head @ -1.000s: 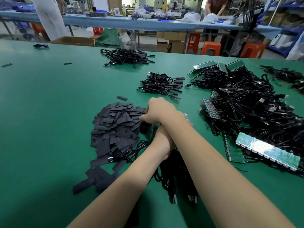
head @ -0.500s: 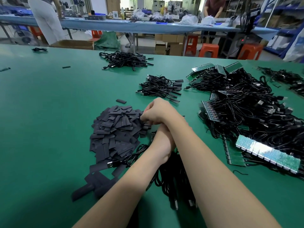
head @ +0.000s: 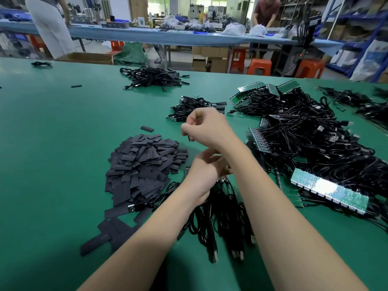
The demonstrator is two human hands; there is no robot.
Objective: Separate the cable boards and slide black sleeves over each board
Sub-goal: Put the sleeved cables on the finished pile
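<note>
Since the earlier frames the right hand [head: 206, 127] has risen from the edge of the sleeve pile [head: 144, 164] and now is held above the table [head: 52, 133], crossed over the left wrist. The left hand [head: 202, 175] has stayed low, on the bundle of cables [head: 220, 208] in front of the person.

The fingers of the right hand are curled in and pinch something small and dark; only a thin black tip shows under the palm. I judge it is one black sleeve, but it is too much hidden to be sure. The left hand has its fingers bent down around the upper end of the bundle, where small boards with metal pins show just beside the knuckles. How exactly the fingers close there I cannot tell, because the right forearm covers them.

For the next move the important relation is this: the boards in the left hand lie below the right hand and nearer to the person. The cables run from there toward the person, so the long axis of a board probably points away, toward the pile. The right hand is the nearer one to bring the sleeve down and slide it along this axis. The big tangle of uncut board strips [head: 329, 190] waits on the right side.
</note>
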